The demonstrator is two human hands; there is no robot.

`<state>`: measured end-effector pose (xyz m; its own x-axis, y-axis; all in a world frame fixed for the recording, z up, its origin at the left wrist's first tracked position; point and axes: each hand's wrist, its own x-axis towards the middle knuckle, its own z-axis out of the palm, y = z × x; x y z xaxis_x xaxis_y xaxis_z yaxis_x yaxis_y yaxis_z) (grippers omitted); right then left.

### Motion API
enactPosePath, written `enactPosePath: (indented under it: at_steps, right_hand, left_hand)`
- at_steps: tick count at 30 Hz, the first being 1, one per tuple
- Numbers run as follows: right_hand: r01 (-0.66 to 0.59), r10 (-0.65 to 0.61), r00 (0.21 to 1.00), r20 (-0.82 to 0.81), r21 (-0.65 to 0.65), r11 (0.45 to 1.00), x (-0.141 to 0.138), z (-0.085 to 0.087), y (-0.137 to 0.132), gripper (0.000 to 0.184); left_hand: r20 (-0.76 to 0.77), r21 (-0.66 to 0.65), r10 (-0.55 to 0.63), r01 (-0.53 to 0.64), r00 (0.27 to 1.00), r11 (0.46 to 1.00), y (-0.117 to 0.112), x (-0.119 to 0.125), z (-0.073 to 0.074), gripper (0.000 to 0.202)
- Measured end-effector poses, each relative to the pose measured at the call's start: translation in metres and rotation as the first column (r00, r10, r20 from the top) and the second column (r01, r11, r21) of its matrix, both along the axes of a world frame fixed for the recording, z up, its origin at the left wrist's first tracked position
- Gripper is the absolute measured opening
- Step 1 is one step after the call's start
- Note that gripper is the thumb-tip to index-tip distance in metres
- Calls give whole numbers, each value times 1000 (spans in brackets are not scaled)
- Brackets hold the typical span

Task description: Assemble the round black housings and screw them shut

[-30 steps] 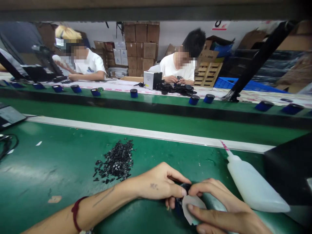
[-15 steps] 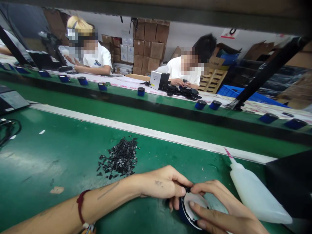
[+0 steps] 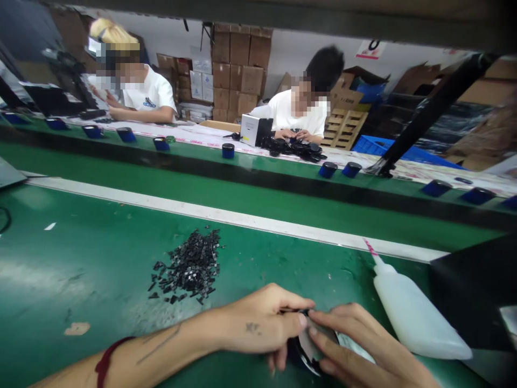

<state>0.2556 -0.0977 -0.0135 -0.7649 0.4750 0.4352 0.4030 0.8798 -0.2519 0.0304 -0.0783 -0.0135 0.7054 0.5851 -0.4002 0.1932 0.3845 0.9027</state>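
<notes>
A round dark-blue case [image 3: 302, 350] with a black rim and a pale disc on its face is tilted between my hands, low in the view. My left hand [image 3: 260, 323] grips its left side, thumb on the rim and fingers curled beneath. My right hand [image 3: 359, 337] closes on the other side, fingertips pressed on the rim and face near my left thumb. Whether a small part sits under the fingertips is hidden. Left of my hands lies a heap of small black plastic pieces [image 3: 191, 264]. A translucent squeeze bottle [image 3: 418, 312] with a pink-marked nozzle lies to the right.
A pale strip [image 3: 210, 214] borders the green bench [image 3: 100, 248]. Beyond it, several blue round cases [image 3: 228, 151] line the green ledge. Two co-workers sit opposite, near a pile of black parts [image 3: 297, 150]. A black box [image 3: 476, 302] stands at right; a slanted post [image 3: 436, 113] rises behind.
The view has shifted slightly, so most things appear further left. My right fingertips have moved to the rim beside my left thumb. Both hands still hold the case.
</notes>
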Motion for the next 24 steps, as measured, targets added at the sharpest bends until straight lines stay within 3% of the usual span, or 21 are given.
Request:
enactPosePath:
  at_steps: [5, 7, 10, 14, 19, 22, 24]
  right_hand:
    - [-36, 34, 999, 34, 40, 999, 0, 1, 1, 16]
    - [2, -2, 1000, -25, 22, 1000, -3, 1, 0, 14]
    - [87, -80, 991, -107, 64, 994, -9, 1, -2, 19]
    - [105, -94, 992, -84, 140, 985, -13, 4, -1, 29]
    - [119, -113, 991, -67, 95, 988, -13, 4, -3, 33]
    - [75, -75, 997, -3, 48, 996, -7, 1, -4, 27]
    - [43, -44, 999, 30, 33, 999, 0, -1, -3, 27]
  left_hand:
    - [197, -122, 129, -106, 972, 987, -19, 5, -13, 63]
    - [184, -113, 175, -156, 967, 981, -24, 8, -16, 69]
    - [56, 38, 222, -224, 973, 974, -27, 9, -15, 61]
    - [-17, 212, 152, -145, 988, 966, -24, 10, -5, 50]
    - [-58, 441, 180, -136, 982, 887, -21, 12, 4, 39]
    - [-65, 481, 195, -141, 979, 865, -22, 11, 3, 38]
    - [-64, 436, 173, -128, 983, 891, -21, 10, 2, 38]
